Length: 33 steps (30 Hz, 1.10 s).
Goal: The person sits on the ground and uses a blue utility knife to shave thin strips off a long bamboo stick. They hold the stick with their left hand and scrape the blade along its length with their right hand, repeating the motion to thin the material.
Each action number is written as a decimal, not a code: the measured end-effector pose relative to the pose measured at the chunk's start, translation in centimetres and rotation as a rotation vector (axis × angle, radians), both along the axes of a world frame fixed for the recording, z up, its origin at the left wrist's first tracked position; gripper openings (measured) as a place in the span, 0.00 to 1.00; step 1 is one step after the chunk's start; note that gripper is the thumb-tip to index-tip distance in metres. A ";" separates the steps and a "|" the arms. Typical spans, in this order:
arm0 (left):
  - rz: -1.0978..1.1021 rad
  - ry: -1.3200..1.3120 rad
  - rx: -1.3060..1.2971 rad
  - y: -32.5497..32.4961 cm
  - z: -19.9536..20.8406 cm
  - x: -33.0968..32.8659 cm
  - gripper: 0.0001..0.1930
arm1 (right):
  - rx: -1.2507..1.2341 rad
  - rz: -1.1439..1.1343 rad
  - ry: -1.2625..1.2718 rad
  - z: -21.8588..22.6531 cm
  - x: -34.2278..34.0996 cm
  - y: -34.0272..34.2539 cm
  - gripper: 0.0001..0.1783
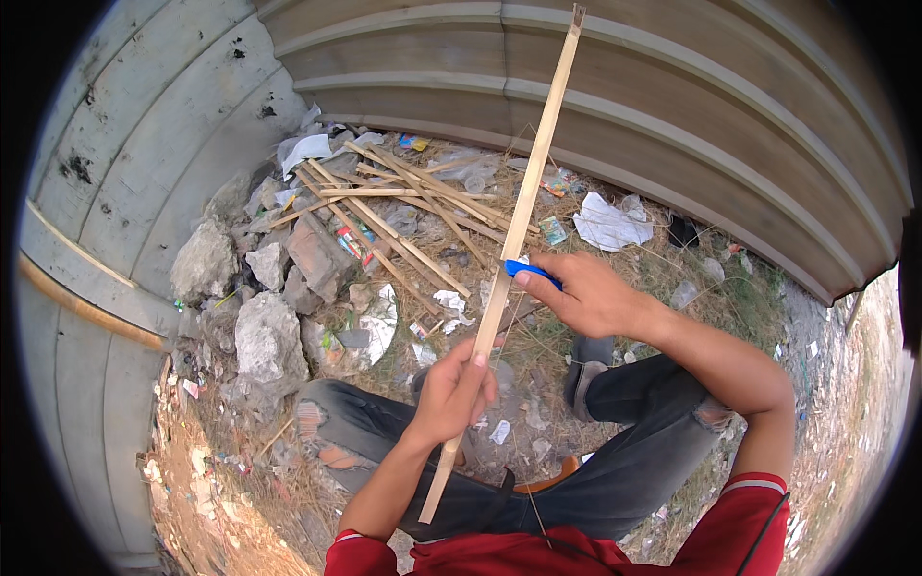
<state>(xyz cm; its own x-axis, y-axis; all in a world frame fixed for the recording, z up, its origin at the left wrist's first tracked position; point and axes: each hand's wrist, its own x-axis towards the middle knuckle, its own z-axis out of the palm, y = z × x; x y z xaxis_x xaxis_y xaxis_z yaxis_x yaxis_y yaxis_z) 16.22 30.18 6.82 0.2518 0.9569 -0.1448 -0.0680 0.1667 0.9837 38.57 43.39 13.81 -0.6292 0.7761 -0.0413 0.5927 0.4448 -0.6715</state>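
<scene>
A long pale wooden strip (538, 163) slants across the middle of the view, its dark, rough far end up by the wall. My left hand (455, 389) is closed around its lower part, leaving a short end below the fist. Higher up the strip, my right hand (588, 291) grips a blue utility knife (531, 273). The knife's front end lies against the strip's right edge; its blade is too hidden to make out.
Beyond my hands, several similar strips (403, 192) lie in a loose heap on littered, grassy ground. Grey rocks (270, 336) sit to the left. Corrugated metal walls (672, 91) stand ahead and at the left. My bent legs (624, 461) are below my arms.
</scene>
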 end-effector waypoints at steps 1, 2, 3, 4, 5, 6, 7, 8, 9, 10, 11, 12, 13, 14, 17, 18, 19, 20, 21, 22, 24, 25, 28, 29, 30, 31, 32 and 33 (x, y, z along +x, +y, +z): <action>0.016 0.007 -0.001 0.2 -0.1 0.0 0.20 | 0.011 0.032 -0.078 0.3 -0.2 -0.6 0.30; 0.032 0.015 -0.002 0.4 -0.1 -0.1 0.19 | 0.023 0.064 -0.156 0.3 -0.5 -1.3 0.29; 0.048 0.024 -0.006 0.5 -0.2 -0.2 0.18 | 0.032 0.096 -0.231 0.1 -0.9 -2.0 0.29; 0.065 0.030 -0.009 0.6 -0.5 -0.1 0.17 | 0.101 0.107 -0.255 -0.2 -1.3 -2.6 0.28; 0.081 0.036 -0.013 0.7 -0.8 -0.1 0.16 | 0.096 0.115 -0.258 -0.7 -1.6 -3.1 0.28; 0.097 0.043 -0.014 0.8 -1.0 -0.1 0.16 | 0.092 0.122 -0.260 -1.3 -1.9 -3.3 0.28; 0.100 0.051 -0.017 0.8 -1.2 -0.1 0.15 | 0.089 0.128 -0.262 -1.6 -2.3 -3.4 0.28; 0.102 0.059 -0.020 0.8 -1.3 -0.2 0.14 | 0.078 0.143 -0.273 -1.6 -2.5 -3.5 0.28; 0.103 0.065 -0.022 0.8 -1.4 -0.2 0.13 | 0.111 0.145 -0.266 -1.8 -2.5 -3.5 0.28; 0.118 0.059 -0.029 0.8 -1.5 -0.2 0.13 | 0.143 0.146 -0.260 -2.2 -2.6 -3.3 0.28; 0.132 0.054 -0.036 0.7 -1.6 -0.3 0.13 | 0.176 0.147 -0.253 -2.6 -2.7 -3.2 0.29; 0.146 0.045 -0.043 0.7 -1.7 -0.3 0.14 | 0.212 0.141 -0.256 -2.8 -2.8 -3.0 0.29; 0.150 0.054 -0.034 0.9 -1.5 -0.4 0.14 | 0.248 0.136 -0.260 -3.0 -2.9 -2.7 0.30; 0.155 0.062 -0.025 1.1 -1.2 -0.5 0.14 | 0.284 0.132 -0.263 -3.3 -3.0 -2.4 0.30; 0.163 0.068 -0.022 1.1 -1.4 -0.6 0.15 | 0.443 0.126 -0.189 -4.9 -2.9 -1.7 0.32; 0.166 0.071 -0.025 1.1 -1.5 -0.6 0.16 | 0.463 0.123 -0.211 -5.2 -3.0 -1.4 0.32; 0.158 0.082 -0.024 1.0 -1.6 -0.8 0.16 | 0.483 0.120 -0.233 -5.4 -3.1 -1.2 0.33; 0.151 0.093 -0.024 0.8 -1.7 -1.1 0.17 | 0.503 0.118 -0.255 -5.5 -3.2 -0.9 0.33; 0.138 0.098 -0.020 0.6 -1.8 -1.2 0.17 | 0.510 0.000 -0.260 -5.0 -2.7 0.9 0.34; 0.107 0.079 -0.070 -0.5 -1.7 -1.0 0.17 | 0.512 -0.123 -0.262 -4.3 -1.4 3.6 0.35; 0.042 0.046 -0.159 -4.1 -1.4 -1.3 0.17 | 0.465 -0.297 -0.319 -4.2 3.1 9.3 0.38; 0.027 0.034 -0.170 -5.2 -1.7 -1.5 0.17 | 0.426 -0.293 -0.331 -4.7 3.7 9.3 0.38; 0.005 0.034 -0.227 -7.1 -2.9 -1.8 0.17 | 0.275 -0.279 -0.442 -5.4 4.4 8.4 0.40; 0.015 0.034 -0.225 -7.3 -3.2 -1.7 0.16 | 0.273 -0.258 -0.444 -5.5 4.2 8.7 0.40; 0.018 0.041 -0.211 -7.0 -3.2 -1.8 0.16 | 0.280 -0.249 -0.441 -5.3 4.0 9.1 0.40; 0.019 0.048 -0.197 -6.8 -3.2 -2.0 0.15 | 0.287 -0.241 -0.437 -5.1 3.9 9.3 0.40; 0.006 0.073 -0.211 -6.8 -3.2 -2.3 0.15 | 0.343 -0.241 -0.402 -5.9 3.9 9.7 0.41; -0.013 0.097 -0.221 -7.1 -3.0 -2.6 0.14 | 0.335 -0.339 -0.412 -6.9 5.0 10.9 0.41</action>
